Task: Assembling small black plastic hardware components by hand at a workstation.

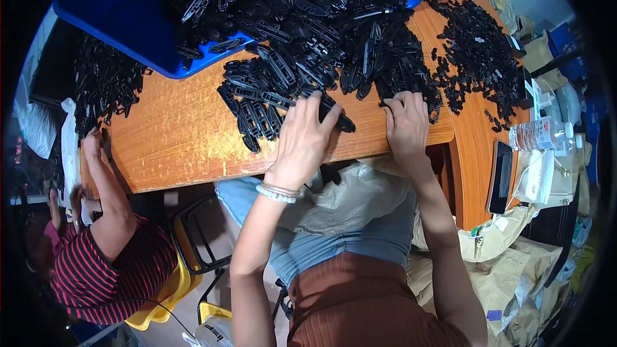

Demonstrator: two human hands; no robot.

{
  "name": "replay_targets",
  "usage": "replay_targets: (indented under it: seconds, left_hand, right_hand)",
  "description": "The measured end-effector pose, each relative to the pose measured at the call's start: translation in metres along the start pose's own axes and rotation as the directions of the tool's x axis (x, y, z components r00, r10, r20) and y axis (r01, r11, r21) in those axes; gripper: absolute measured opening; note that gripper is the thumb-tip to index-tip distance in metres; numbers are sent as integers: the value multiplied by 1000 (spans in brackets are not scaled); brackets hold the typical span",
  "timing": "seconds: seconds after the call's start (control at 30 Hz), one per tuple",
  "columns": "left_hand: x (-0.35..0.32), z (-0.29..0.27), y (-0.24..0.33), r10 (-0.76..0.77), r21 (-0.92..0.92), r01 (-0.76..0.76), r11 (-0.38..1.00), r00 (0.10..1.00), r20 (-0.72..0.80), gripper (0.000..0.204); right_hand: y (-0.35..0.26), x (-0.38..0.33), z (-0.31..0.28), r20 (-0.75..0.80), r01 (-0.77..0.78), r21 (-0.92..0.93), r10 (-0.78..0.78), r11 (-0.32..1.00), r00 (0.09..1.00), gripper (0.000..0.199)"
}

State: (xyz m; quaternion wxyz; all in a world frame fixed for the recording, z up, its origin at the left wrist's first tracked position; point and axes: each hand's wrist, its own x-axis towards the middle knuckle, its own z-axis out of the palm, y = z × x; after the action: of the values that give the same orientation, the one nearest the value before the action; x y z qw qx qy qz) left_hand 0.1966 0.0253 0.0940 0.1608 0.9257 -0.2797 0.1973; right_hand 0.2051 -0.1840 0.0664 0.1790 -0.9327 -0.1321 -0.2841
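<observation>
At the table's near edge my left hand [301,133], with a bead bracelet at the wrist, closes over a long black plastic part [346,123] whose end sticks out past the thumb. To its right my right hand [407,132] has its fingers curled and pressed together beside the heap. A dark bit shows at its fingertips, too small to name. In front of both hands lies a heap of slim, oval black plastic parts [276,67] with slotted frames. It spills from a tilted blue bin [144,48].
Small black pieces [479,51] are spread on the right-hand table, near a phone [500,177] and plastic bottles [541,135]. A pale sack [353,202] covers my lap. At left, a person in a striped shirt [122,270] reaches toward another black pile [106,80].
</observation>
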Motion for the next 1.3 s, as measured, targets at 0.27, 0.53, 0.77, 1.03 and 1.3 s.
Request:
replay_targets:
  seconds: [0.27, 0.53, 0.77, 1.03, 1.3]
  left_hand:
    - [6, 11, -5, 57, -109, -55, 992, 998, 16, 30]
    - [0, -1, 11, -590, -877, 367, 310, 797, 125, 28]
    - [-29, -24, 35, -402, -822, 556, 121, 785, 472, 25]
    - [-42, -29, 38, -400, -835, 528, -153, 740, 541, 24]
    - [-58, -25, 41, -434, -878, 469, 98, 814, 387, 16]
  right_hand:
    - [7, -10, 4, -9, 32, 28, -32, 999, 999, 10]
    - [-5, -11, -8, -227, 11, 312, 64, 950, 972, 12]
    - [-52, -12, -41, 66, -25, 752, -38, 658, 997, 19]
    - [-57, -20, -44, -25, 202, 569, -229, 797, 973, 28]
    - [-60, -35, -47, 561, -523, 735, 45, 431, 826, 24]
